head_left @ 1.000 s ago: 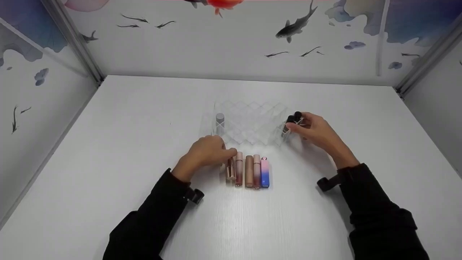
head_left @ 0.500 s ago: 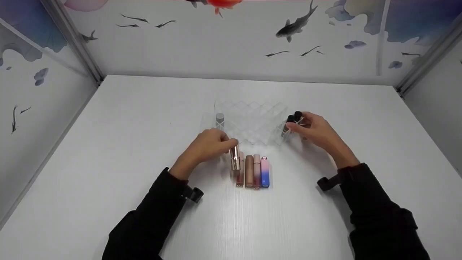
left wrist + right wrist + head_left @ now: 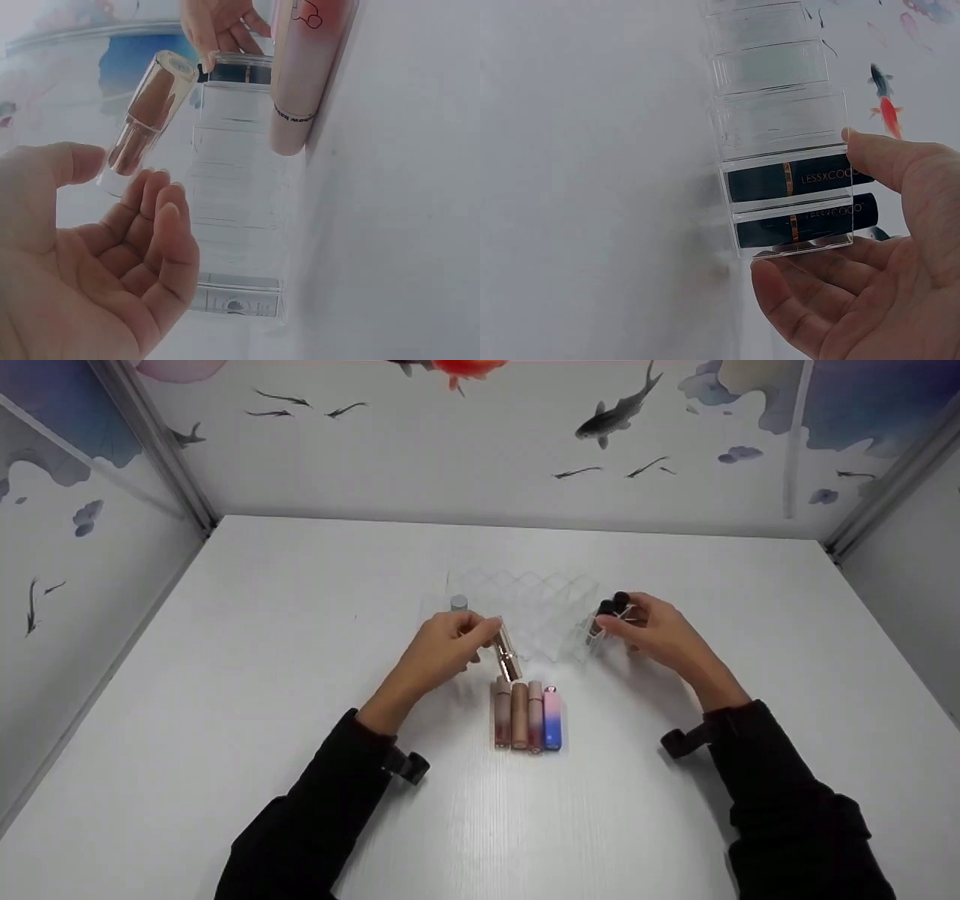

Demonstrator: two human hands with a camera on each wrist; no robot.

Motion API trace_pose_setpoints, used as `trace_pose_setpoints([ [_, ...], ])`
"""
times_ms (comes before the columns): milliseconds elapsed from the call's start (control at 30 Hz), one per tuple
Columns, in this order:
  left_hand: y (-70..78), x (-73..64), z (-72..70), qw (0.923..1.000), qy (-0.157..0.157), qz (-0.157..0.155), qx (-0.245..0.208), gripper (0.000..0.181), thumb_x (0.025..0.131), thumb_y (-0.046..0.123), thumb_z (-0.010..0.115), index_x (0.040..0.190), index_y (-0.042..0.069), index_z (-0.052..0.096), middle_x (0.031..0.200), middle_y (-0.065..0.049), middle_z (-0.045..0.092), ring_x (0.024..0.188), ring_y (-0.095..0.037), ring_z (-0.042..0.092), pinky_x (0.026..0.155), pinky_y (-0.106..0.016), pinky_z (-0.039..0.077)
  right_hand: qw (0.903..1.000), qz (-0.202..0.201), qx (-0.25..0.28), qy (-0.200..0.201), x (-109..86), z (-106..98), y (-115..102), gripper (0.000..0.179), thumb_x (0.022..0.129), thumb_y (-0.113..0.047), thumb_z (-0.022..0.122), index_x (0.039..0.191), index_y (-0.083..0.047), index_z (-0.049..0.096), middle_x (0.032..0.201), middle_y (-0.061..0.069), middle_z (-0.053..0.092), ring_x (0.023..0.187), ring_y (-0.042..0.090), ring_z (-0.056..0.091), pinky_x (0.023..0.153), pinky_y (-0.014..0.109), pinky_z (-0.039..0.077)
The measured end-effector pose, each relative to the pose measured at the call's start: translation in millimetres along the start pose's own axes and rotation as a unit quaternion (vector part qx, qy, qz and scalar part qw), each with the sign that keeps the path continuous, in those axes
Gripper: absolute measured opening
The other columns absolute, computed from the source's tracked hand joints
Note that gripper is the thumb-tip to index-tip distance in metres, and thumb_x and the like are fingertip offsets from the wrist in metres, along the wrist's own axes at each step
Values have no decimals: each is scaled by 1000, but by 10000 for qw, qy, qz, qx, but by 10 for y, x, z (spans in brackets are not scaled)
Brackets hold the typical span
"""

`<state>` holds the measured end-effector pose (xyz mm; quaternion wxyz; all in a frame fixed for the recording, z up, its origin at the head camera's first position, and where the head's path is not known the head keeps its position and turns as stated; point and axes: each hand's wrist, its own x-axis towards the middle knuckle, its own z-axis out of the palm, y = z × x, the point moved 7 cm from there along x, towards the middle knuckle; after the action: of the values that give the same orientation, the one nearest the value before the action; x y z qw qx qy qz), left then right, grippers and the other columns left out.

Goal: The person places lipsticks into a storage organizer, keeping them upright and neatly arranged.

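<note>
My left hand [image 3: 442, 649] pinches a shiny rose-gold lipstick [image 3: 508, 656] by its upper end, between thumb and fingertips. The tube hangs tilted in front of a clear lipstick organizer [image 3: 551, 619]. In the left wrist view the same lipstick [image 3: 146, 112] has a clear end near the fingertips. My right hand [image 3: 656, 630] grips the organizer's right end, thumb on one side and fingers on the other. Two black lipsticks [image 3: 757, 184] stand in adjacent compartments there. A grey-capped tube [image 3: 459, 602] is in the organizer's left end, partly hidden by my left hand.
In front of the organizer lie a pinkish lip gloss [image 3: 502, 724], a brown tube [image 3: 519, 716], a second lip gloss [image 3: 535, 720] and a pink-and-blue tube [image 3: 553, 720], side by side on the white table [image 3: 480, 825]. Printed panels [image 3: 480, 457] enclose the back and sides.
My left hand has lifted the rose-gold lipstick from the left end of the row and moved it up and slightly right, toward the organizer. My right hand has stayed in place.
</note>
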<state>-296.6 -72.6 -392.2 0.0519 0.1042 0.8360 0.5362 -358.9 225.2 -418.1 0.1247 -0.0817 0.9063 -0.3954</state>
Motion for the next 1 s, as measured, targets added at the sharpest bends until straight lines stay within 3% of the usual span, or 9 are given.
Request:
trace_pose_setpoints([
  [100,8,14,-16,9993,227,86,-279,37,103,44,57,105,9,70,103,-13,68,82,-19,64,65,-28,51,10000,28,31,-2,-7,-6,7,102,92,-64,64,160,-1,22,150,27,46,138,37,46,103,50,47],
  [400,20,29,-76,9930,845,405,-724,37,106,42,54,114,9,69,106,-9,66,87,-21,65,64,-30,51,9999,59,130,-5,-8,-11,11,101,91,-65,65,160,-4,25,151,28,44,138,37,46,103,50,47],
  [633,38,32,-70,9899,1031,501,-833,33,106,38,54,113,9,69,107,-10,66,85,-20,64,63,-30,51,10000,-37,45,18,-22,-31,-8,99,92,-64,64,161,-4,24,149,28,46,139,38,45,108,52,42],
  [800,52,30,-57,9902,1024,509,-800,34,106,39,54,113,10,69,104,-5,66,85,-20,64,63,-30,52,9967,-609,157,510,-75,-151,-136,90,94,-56,67,160,-10,27,153,20,45,144,35,39,114,56,32],
  [1000,72,25,-45,9900,996,587,-809,32,106,38,54,111,10,69,104,-5,66,85,-20,65,63,-31,51,9805,-1535,271,1199,-198,-241,-429,73,96,-39,72,154,-8,41,151,12,50,141,27,44,109,51,41],
])
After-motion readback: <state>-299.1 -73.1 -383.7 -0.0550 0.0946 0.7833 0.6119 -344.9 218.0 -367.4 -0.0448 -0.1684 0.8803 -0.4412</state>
